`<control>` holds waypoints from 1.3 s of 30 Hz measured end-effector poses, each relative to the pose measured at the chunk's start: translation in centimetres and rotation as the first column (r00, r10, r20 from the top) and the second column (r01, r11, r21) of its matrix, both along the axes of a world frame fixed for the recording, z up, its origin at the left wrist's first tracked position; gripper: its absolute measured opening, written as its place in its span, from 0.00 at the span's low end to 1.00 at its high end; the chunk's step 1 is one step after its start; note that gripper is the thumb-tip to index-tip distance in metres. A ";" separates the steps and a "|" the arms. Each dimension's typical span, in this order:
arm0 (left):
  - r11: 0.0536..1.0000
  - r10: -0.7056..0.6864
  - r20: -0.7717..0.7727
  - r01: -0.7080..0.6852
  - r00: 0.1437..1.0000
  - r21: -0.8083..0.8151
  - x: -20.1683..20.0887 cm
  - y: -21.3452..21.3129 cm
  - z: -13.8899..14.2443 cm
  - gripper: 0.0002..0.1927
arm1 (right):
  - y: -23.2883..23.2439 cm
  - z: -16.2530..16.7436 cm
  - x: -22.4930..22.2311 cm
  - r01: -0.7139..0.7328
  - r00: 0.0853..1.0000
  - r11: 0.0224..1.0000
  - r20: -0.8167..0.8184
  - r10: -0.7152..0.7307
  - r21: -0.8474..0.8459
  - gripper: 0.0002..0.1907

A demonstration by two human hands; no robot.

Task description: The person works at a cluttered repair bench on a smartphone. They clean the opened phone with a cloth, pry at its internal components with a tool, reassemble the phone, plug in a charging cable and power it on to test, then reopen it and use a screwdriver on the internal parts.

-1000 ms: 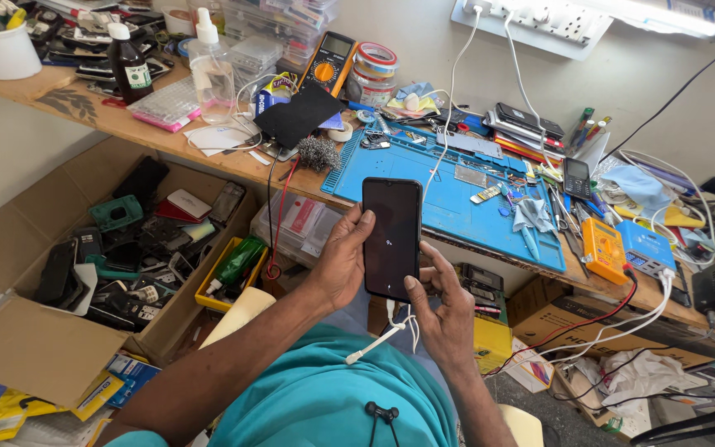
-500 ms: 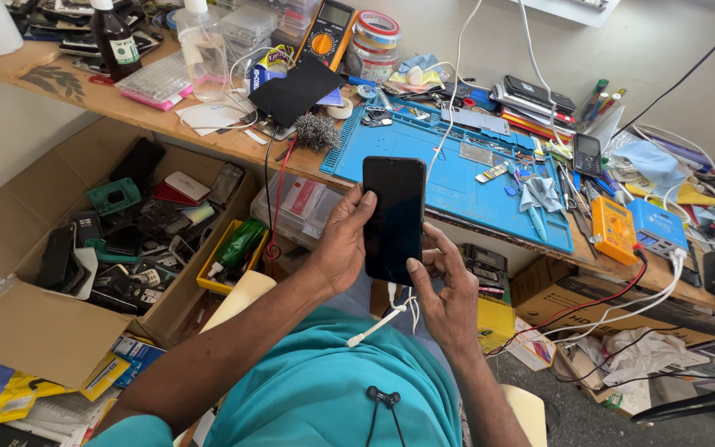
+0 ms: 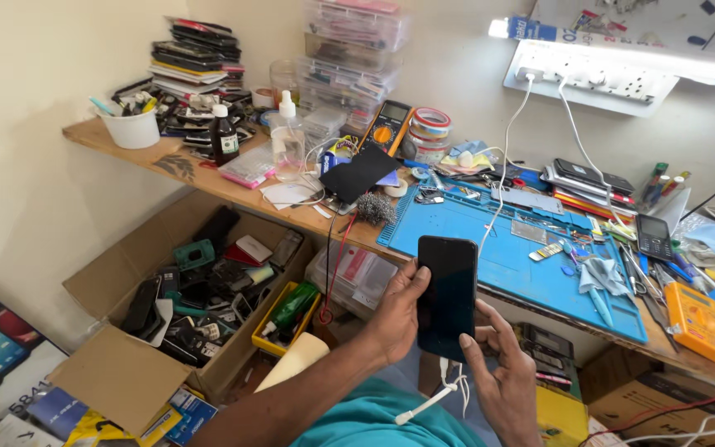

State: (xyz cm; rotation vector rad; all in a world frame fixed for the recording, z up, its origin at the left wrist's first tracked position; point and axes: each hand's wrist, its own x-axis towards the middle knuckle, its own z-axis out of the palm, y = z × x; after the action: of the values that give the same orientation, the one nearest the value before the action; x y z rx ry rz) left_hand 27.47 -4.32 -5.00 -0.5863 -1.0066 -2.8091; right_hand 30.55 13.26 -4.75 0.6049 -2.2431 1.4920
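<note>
I hold a black smartphone [image 3: 447, 296] upright in front of me, its dark screen facing me. My left hand [image 3: 396, 310] grips its left edge, thumb on the side of the screen. My right hand [image 3: 500, 372] supports the lower right corner, with a fingertip on the glass. A white cable [image 3: 439, 393] hangs from the phone's bottom end. Behind the phone lies a blue work mat [image 3: 513, 263] on the wooden bench [image 3: 208, 178].
The bench carries small tools, tape rolls [image 3: 430, 126], bottles [image 3: 224, 136], two multimeters [image 3: 693, 320] and stacked phones [image 3: 585, 175]. A white power strip [image 3: 597, 76] hangs on the wall. An open cardboard box [image 3: 117, 364] of phone parts and a yellow tray [image 3: 286, 316] sit below left.
The view has tilted up and to the left, showing more of the wall and shelf. The phone stays held in both hands, little changed.
</note>
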 end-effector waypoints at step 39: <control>0.999 0.045 0.029 -0.044 0.999 -0.028 0.3 0.3 0.2 0.16 | 0.6 0.1 0.3 -0.053 0.995 0.999 -0.082 0.054 0.009 0.28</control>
State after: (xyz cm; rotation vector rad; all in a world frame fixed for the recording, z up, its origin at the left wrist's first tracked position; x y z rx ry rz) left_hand 27.76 -4.02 -4.83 -0.5202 -1.0520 -2.7774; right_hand 30.86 13.87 -4.60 0.7203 -2.1871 1.4575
